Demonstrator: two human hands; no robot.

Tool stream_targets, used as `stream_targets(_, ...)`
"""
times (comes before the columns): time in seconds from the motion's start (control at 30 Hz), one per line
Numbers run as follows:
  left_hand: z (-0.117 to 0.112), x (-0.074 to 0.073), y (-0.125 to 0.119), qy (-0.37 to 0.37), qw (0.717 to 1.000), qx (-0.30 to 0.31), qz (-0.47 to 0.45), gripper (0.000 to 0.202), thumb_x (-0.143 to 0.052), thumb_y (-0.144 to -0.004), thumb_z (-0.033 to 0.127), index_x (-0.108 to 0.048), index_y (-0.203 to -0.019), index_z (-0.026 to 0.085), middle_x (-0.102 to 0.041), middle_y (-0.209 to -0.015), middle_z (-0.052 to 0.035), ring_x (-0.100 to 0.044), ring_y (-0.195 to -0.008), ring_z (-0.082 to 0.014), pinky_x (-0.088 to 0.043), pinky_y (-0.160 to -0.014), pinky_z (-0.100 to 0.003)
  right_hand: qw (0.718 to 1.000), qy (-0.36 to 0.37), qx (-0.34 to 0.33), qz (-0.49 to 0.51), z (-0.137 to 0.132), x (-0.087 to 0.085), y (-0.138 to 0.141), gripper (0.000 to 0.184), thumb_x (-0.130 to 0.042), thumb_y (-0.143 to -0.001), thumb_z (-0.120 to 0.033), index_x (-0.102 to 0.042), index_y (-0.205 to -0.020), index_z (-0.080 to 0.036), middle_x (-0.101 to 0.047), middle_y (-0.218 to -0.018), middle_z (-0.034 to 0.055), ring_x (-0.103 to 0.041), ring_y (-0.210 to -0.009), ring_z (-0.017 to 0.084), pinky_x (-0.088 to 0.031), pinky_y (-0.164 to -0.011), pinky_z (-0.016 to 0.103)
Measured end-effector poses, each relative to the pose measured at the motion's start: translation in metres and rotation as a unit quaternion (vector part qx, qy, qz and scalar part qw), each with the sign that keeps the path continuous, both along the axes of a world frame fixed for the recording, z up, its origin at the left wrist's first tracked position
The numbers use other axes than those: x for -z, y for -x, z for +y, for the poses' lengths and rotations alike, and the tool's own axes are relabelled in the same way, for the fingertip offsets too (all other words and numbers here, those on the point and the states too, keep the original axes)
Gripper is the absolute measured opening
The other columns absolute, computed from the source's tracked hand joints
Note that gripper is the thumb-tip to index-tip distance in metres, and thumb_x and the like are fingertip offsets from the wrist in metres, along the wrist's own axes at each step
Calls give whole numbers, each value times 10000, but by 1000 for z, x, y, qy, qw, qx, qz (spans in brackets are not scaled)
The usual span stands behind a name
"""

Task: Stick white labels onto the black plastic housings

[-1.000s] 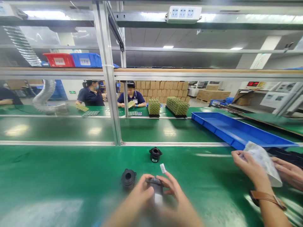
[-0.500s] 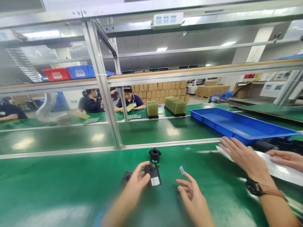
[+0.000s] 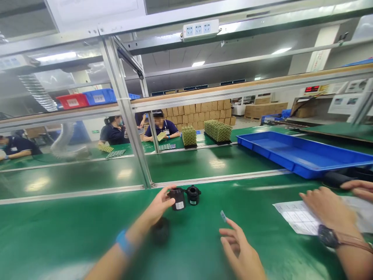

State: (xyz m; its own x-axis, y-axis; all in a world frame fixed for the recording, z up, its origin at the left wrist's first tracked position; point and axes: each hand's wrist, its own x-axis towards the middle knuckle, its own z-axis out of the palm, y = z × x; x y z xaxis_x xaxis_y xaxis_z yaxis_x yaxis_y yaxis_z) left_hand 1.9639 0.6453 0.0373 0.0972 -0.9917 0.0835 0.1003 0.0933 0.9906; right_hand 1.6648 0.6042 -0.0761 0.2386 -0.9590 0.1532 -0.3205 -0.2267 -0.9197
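Holds part (image 3: 177,200) between thumb and curled fingers of left hand (image 3: 157,208), just beside collar (image 3: 193,197) on bench (image 3: 198,243). Carries label (image 3: 223,216) on index fingertip of right hand (image 3: 240,245), otherwise loosely open.

We cannot read the small label (image 3: 223,216) just right of lower centre. The lowest black cylinder (image 3: 161,232) looks blurred to us; the right edge crops a co-worker's hand (image 3: 361,189).
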Motion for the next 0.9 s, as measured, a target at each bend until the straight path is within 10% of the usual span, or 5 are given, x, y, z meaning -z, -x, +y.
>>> stream_targets(0.27, -28, 32, -43, -16, 999, -16, 49, 686, -817, -713, 422, -538, -1301, 206, -656, -1194, -106, -637, -1053, -209, -481, -938, -323, 985, 53, -150, -64, -82, -79, -73, 1074, -806, -651, -411, -202, -1529, -274, -413, -1530, 101, -349, -1432, 290, -239, -1210, 526)
stream_targets(0.47, -39, 51, -38, -13, 998, 16, 63, 643, -800, -745, 372, -538, -1307, 203, -667, -1214, -110, -636, -1065, -190, -474, -952, -299, 960, -112, -187, -176, -119, -55, -110, 984, -741, -745, -517, -226, -1509, -171, -665, -1220, 120, -650, -1100, 233, -408, -1106, 479)
stream_targets(0.9, -41, 60, -36, -19, 998, 52, 15, 578, -717, -823, 364, -514, -1345, 223, -616, -1317, -122, -590, -1162, -243, -441, -1038, -386, 964, -154, -184, -119, -108, -57, -104, 940, -711, -726, -634, -317, -1471, -219, -716, -1060, 72, -655, -1022, 253, -455, -1032, 465)
